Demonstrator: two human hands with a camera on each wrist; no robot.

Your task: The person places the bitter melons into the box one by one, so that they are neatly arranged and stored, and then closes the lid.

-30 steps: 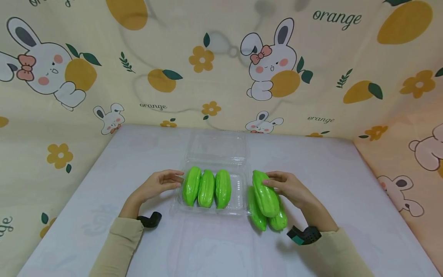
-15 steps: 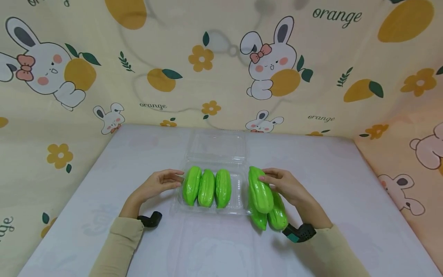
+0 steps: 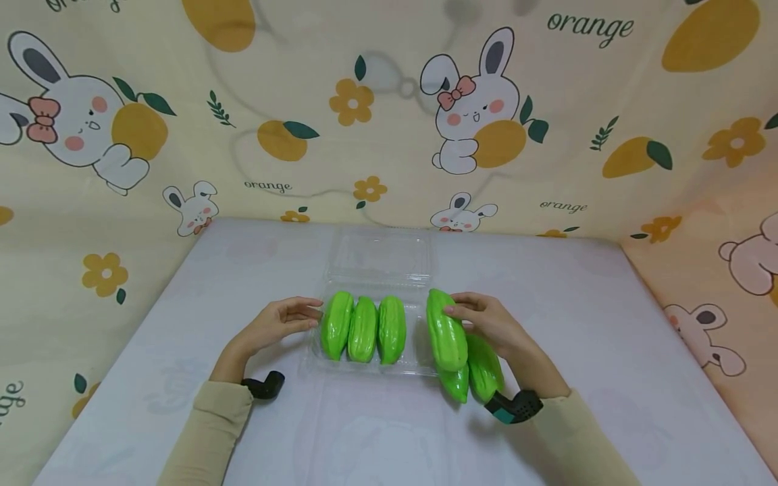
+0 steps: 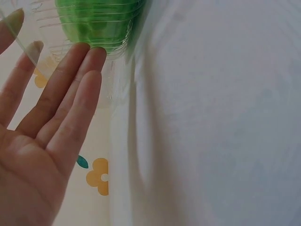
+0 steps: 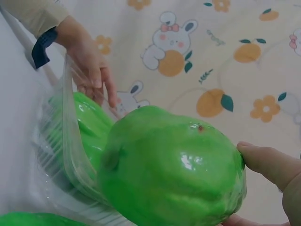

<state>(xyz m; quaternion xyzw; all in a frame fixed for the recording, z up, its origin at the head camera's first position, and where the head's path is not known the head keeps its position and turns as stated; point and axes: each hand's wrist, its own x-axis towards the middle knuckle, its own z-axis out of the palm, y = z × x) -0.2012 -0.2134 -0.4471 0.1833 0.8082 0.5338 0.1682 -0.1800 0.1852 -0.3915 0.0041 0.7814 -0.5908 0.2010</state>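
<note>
In the head view my right hand (image 3: 489, 324) grips a long, glossy green ridged fruit (image 3: 446, 334) between thumb and fingers. It hangs tilted over the right edge of a clear plastic clamshell box (image 3: 416, 344). Three similar green fruits (image 3: 362, 331) lie side by side in the box, towards its left. My left hand (image 3: 276, 320) is at the box's left wall; in the left wrist view its fairly straight fingertips (image 4: 96, 54) meet the clear wall. In the right wrist view the held fruit (image 5: 174, 165) fills the middle, with my thumb (image 5: 265, 160) against its side.
Two more green fruits (image 3: 484, 368) lie on the white table (image 3: 377, 432) right of the box, one partly hidden under the held fruit. The box's lid (image 3: 379, 256) lies folded back behind it. A patterned cloth (image 3: 389, 135) hangs around the table.
My right hand has moved left with the green fruit, from above the loose fruits to the box's right edge. The left hand and the three fruits in the box have stayed in place.
</note>
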